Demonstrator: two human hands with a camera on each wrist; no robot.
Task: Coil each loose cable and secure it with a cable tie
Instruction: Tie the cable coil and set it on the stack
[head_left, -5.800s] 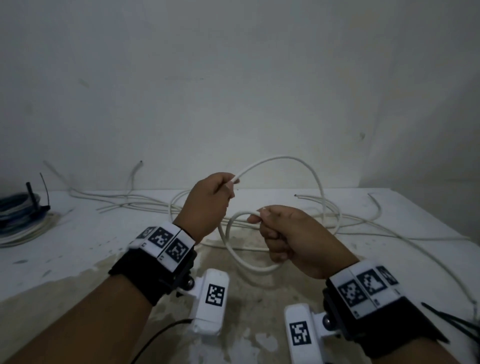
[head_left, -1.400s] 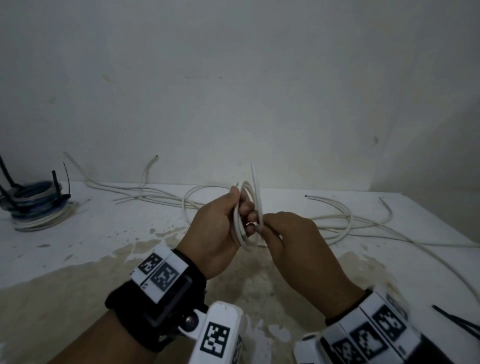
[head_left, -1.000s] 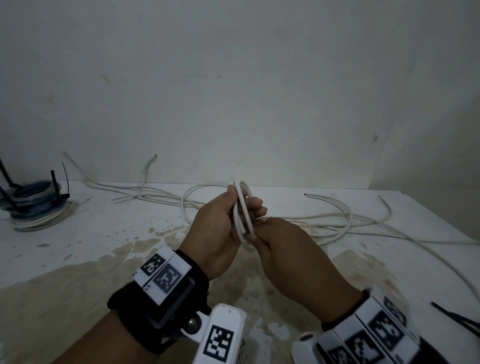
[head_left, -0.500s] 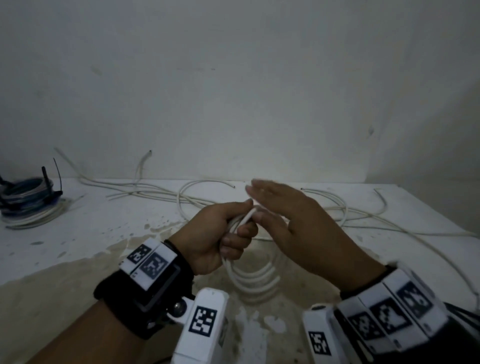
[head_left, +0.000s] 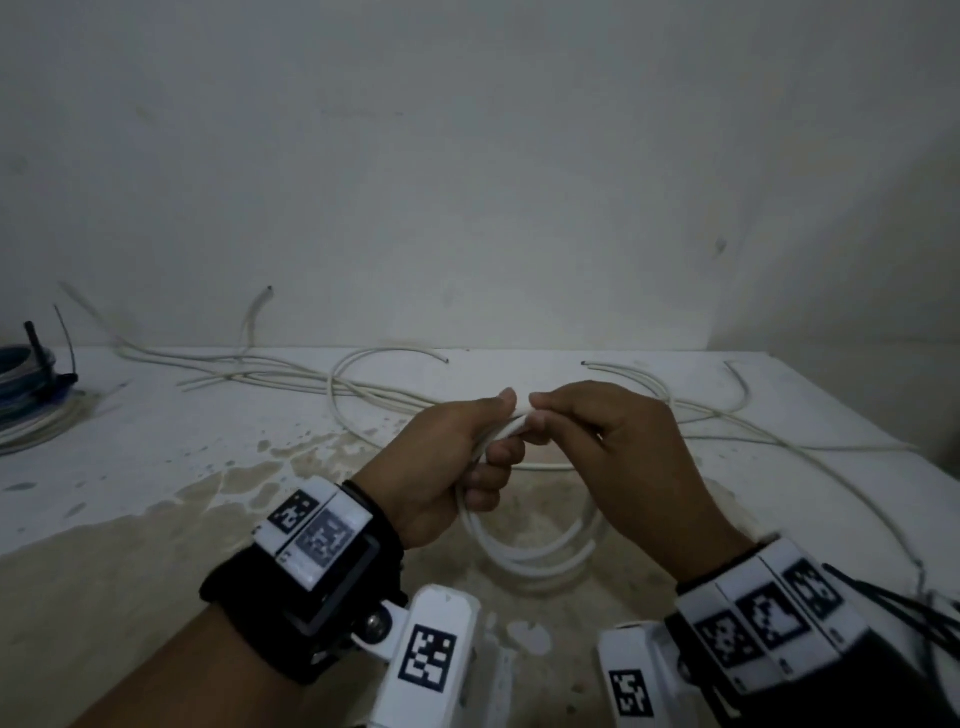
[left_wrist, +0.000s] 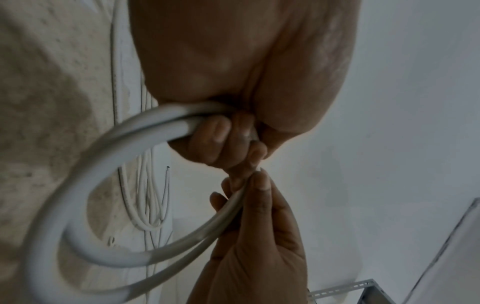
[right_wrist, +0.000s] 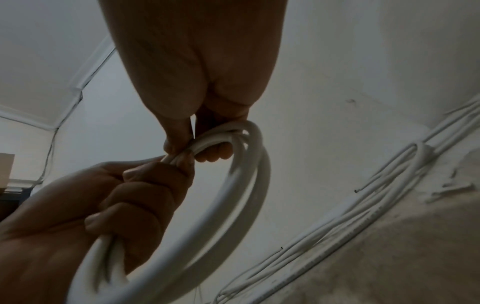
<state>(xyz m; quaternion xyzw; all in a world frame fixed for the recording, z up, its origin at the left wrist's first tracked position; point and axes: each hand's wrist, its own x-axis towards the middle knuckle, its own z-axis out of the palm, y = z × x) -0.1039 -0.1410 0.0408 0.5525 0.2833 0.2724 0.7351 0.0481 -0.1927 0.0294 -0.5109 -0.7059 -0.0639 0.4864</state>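
A white table (head_left: 156, 467), stained brown across its near half, is stretching out under a plain wall, and it is carrying a sprawl of loose white cables (head_left: 363, 387) along its far side, well apart from a bundle of blue and white coils (head_left: 26, 379) already sitting at the far left edge. Above the stained patch, the white cable coil (head_left: 530, 556) is hanging in several stacked loops, held clear of the surface by both hands. The left hand (head_left: 447, 462) is wrapping its curled fingers around the gathered top of the loops, and the right hand (head_left: 618, 457) is pinching the same bundle just beside it, thumb and fingertips pressing the strands together. A few black cable ties (head_left: 914, 613) are lying at the near right edge, beside the right wrist. The coiling of this cable is looking finished, and no tie is on it yet. The risk from here is probably in the handover: the right hand is likely going to have to let go to reach for a tie, and the stiff loops may spring apart if the left grip is slackening or is catching only some of the turns.
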